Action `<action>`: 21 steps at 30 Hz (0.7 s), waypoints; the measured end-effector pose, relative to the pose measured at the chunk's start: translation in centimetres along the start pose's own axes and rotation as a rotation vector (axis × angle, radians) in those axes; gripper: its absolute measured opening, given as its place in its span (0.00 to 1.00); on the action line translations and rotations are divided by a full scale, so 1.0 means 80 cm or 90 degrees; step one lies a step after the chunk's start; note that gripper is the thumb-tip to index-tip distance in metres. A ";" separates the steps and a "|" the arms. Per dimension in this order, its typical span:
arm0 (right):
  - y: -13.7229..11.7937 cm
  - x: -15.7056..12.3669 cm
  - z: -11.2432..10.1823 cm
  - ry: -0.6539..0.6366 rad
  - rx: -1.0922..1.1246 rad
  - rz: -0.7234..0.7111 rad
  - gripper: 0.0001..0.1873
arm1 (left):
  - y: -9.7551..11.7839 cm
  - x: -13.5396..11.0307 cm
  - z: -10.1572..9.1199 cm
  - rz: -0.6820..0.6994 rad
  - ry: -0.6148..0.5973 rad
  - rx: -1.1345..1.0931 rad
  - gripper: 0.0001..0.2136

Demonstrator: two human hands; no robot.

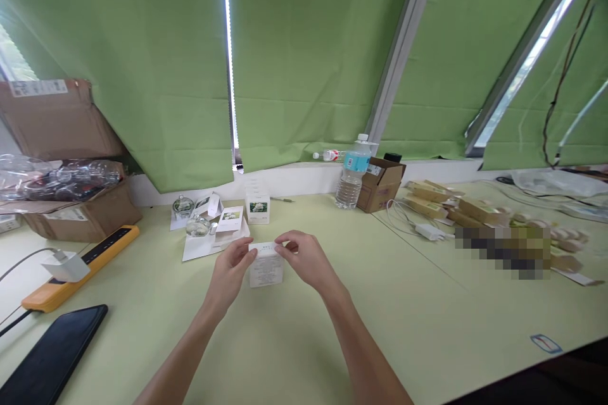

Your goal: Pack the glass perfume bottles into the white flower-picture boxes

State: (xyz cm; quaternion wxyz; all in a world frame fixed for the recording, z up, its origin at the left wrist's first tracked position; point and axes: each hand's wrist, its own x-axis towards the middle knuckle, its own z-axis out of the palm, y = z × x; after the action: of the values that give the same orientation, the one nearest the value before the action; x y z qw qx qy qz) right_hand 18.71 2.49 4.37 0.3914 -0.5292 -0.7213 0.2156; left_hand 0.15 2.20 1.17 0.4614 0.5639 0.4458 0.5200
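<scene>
Head view: left hand and right hand, fingers closed on the top edge of a white box, upright over the pale green counter. Just beyond the left hand, a glass jar on white card; behind the box, a stack of white cartons.

- I'm looking through one camera worn on the person's head, facing forward and tilted down.
- Close below sits the pale green desk, with the left hand and right hand reaching in from 6 o'clock to near centre.
- Farther off, green window blinds fill 12 o'clock.
</scene>
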 end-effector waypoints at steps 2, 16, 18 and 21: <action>0.002 0.001 0.002 0.001 -0.002 0.042 0.12 | -0.001 0.000 0.003 -0.017 0.003 -0.005 0.18; -0.007 -0.004 0.009 -0.067 0.069 0.177 0.18 | 0.003 -0.005 0.001 0.017 -0.004 0.053 0.14; -0.011 -0.005 0.011 -0.067 0.072 0.157 0.20 | 0.003 -0.007 0.002 0.033 -0.011 0.067 0.14; -0.017 -0.007 0.011 -0.079 0.058 0.148 0.22 | 0.001 -0.008 0.002 0.061 -0.029 0.074 0.14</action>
State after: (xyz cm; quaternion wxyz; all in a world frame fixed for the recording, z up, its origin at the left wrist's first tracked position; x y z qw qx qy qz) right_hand 17.27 1.55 4.66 0.3422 -0.5767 -0.6671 0.3246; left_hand 0.28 1.57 1.15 0.4122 0.6220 0.4372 0.5021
